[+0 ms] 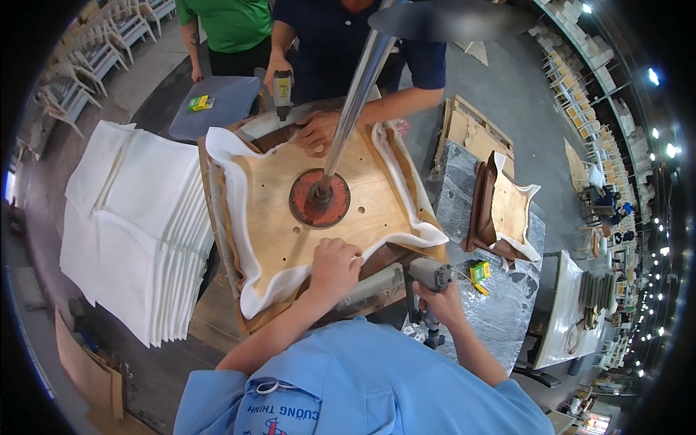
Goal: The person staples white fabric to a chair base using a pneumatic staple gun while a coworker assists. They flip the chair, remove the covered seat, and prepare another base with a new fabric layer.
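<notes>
A square plywood seat board (272, 185) lies in front of me, with white padding (239, 210) and a brown cover (388, 257) showing around its edges. A red round plate (304, 206) on a metal rod (355, 98) rests against the middle of the board. My left hand (335, 272) is closed at the near edge, its curled fingers on the folded cover. My right hand (444, 301) grips a grey staple gun (429, 274), whose nose is by the near right part of the cover. Where the nose touches is hidden.
Across the board, a person in dark blue holds another staple gun (282, 94) at the far edge. Beside them stands someone in green (232, 25). White padding sheets (138, 217) are stacked left. A covered board (511, 206) and a yellow-green box (479, 272) lie on the right-hand table.
</notes>
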### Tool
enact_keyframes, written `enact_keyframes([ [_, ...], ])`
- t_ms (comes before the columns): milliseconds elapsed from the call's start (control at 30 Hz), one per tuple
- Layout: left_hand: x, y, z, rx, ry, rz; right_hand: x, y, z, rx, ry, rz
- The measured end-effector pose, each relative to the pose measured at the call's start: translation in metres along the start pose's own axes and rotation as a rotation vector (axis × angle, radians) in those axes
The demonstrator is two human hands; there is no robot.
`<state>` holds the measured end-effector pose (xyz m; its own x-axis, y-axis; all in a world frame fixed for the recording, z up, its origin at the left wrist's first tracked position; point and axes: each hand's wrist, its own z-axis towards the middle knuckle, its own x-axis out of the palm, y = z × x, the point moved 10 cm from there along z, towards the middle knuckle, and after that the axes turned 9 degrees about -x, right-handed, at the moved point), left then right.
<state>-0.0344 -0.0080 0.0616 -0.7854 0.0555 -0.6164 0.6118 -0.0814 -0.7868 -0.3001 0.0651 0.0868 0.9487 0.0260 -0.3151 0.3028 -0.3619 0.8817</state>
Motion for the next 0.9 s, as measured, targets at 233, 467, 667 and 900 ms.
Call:
enact_keyframes([
  [233,0.051,-0.011,0.014,0.028,0.088,0.214,0.019,0.016,0.024,-0.007,0.116,-0.114],
  [467,0.056,-0.015,0.022,0.06,0.087,0.184,0.031,0.02,0.05,0.083,0.181,-0.218],
  [667,0.058,-0.01,0.023,0.014,0.077,0.105,0.041,0.03,0.06,0.096,0.173,-0.185],
  [900,0.056,-0.007,0.03,-0.026,0.037,0.042,0.043,0.03,0.068,0.15,0.207,-0.267],
])
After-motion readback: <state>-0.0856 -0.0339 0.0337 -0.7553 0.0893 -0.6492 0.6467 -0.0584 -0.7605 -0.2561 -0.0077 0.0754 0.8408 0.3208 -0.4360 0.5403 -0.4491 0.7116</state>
